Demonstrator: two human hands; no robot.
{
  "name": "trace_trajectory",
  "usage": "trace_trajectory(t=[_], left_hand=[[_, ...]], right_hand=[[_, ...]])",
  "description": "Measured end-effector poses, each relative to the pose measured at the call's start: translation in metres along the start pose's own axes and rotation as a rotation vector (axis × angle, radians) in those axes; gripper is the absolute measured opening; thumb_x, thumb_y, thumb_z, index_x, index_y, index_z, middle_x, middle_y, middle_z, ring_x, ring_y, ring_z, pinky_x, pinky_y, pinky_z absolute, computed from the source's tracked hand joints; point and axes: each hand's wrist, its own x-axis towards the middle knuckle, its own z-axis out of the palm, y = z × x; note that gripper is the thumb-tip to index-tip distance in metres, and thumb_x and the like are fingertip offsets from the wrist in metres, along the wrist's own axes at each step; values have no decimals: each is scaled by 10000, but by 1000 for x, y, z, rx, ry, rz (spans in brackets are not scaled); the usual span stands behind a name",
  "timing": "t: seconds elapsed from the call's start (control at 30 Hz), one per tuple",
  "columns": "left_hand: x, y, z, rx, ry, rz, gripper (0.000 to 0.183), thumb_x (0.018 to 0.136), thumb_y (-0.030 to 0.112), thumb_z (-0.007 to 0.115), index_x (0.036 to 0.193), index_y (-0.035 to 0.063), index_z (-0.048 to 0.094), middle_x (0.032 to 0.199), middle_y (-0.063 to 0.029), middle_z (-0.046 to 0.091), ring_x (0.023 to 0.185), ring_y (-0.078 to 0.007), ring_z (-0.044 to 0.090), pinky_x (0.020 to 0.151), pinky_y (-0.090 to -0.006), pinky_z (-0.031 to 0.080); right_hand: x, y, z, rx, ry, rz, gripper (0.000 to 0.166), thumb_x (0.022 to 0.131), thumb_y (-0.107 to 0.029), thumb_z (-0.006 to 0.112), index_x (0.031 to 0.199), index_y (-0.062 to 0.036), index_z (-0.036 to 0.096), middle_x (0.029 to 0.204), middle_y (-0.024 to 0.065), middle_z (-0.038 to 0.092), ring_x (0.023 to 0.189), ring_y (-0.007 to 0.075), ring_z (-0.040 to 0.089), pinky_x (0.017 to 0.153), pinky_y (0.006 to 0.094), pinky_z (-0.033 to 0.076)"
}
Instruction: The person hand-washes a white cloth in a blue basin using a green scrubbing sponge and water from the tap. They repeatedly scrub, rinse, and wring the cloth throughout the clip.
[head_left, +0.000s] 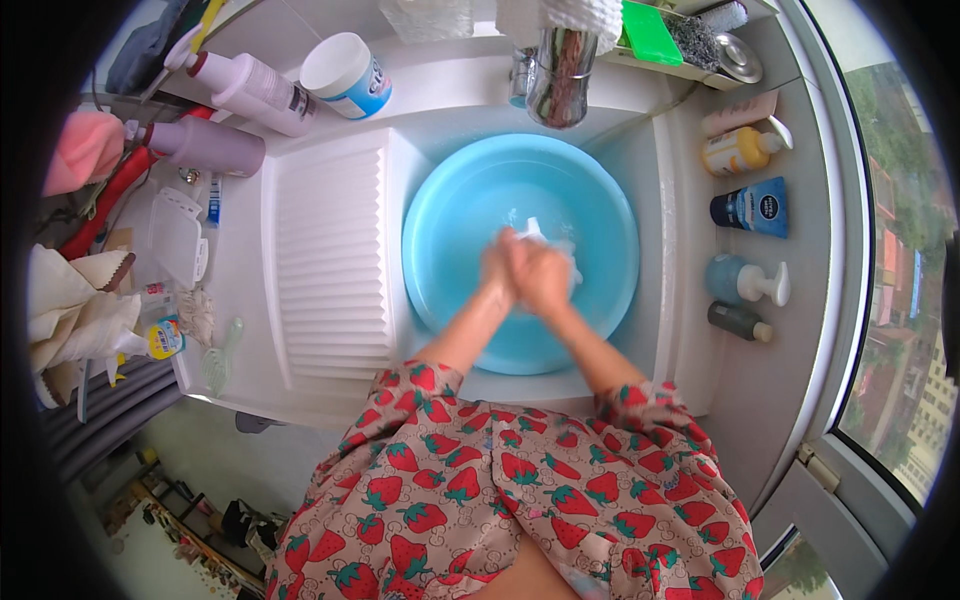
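Observation:
A round light-blue plastic basin (442, 300) stands in a white laundry sink, with water in it. Over its middle, my left hand (498, 266) and my right hand (541, 274) are pressed together, both blurred. A white cloth (532, 231) is gripped between them, and parts of it stick out above and to the right of my fingers. Most of the cloth is hidden by the hands. A chrome faucet (561, 82) juts out beyond the basin's far rim.
A ribbed washboard (330, 255) adjoins the basin on the left. Pump bottles (259, 94) and a white-lidded tub (346, 75) stand at the back left. Several bottles and tubes (750, 206) line the right ledge beside a window. A green brush (219, 360) lies at the left.

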Motion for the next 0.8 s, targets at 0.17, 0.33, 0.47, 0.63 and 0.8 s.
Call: trace_trajectory(t=[0.17,0.33,0.47,0.63,0.8], left_hand=[[-23,-16,64,93,586,51,322,881,348,419,696,89,462,613,-12,440,521,-140,458,444,-342,381],[-1,0,-31,218,-25,204,224,902,257,418,929,53,508,785,-35,509,680,-155,515,565,-327,435],[-24,-13,51,159,496,27,320,893,321,387,713,85,506,647,-25,511,549,-166,494,471,-338,411],[-13,5,3,331,296,173,238,885,276,446,804,69,529,708,-40,539,630,-178,549,552,-360,460],[-32,2,63,64,358,-155,360,907,323,442,1098,24,500,1027,-101,594,947,-225,586,812,-392,484]], right_hand=[[20,23,3,-55,-146,254,494,854,-370,464,503,-35,554,535,193,553,516,363,563,516,447,441],[-8,-25,-7,118,-112,-25,412,853,-300,483,559,-31,585,519,188,534,465,359,536,498,457,418],[37,28,-2,-18,-180,302,395,856,-322,460,623,-50,627,490,165,540,444,343,549,522,471,438],[1,-8,-2,-50,-194,165,504,887,-394,401,586,-47,611,551,193,554,499,369,553,549,435,447],[43,45,-11,-17,-228,332,549,889,-440,369,652,-21,633,650,229,582,605,341,594,675,402,468]])
